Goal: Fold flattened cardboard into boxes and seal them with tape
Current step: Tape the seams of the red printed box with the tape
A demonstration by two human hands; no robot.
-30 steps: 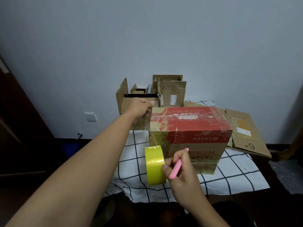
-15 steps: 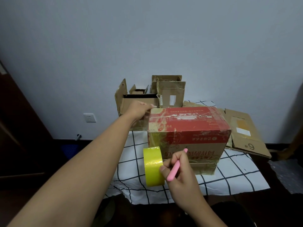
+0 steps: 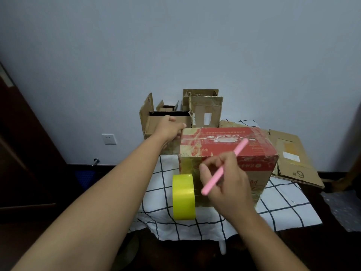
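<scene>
A closed red-printed cardboard box (image 3: 214,133) stands on a white checked cloth (image 3: 283,208). My left hand (image 3: 169,130) reaches out and grips the box's far left top corner. My right hand (image 3: 228,184) is in front of the box's near face and holds a pink stick-shaped tool (image 3: 224,165) between its fingers, slanting up to the right. A yellow tape roll (image 3: 183,196) hangs on edge at the box's front left corner, just left of my right hand. No finger visibly grips the roll. Shiny tape covers the box's front left part.
Two open brown boxes (image 3: 207,112) (image 3: 166,122) stand behind against the wall. Flattened cardboard marked #9 (image 3: 291,159) leans at the right. A wall socket (image 3: 109,139) is at the left, beside dark furniture (image 3: 23,153). Dark floor lies beyond the cloth's front edge.
My right hand has let go of the tape roll and risen up the box's front face, swinging the pink tool upward. My left hand stays at the box's corner.
</scene>
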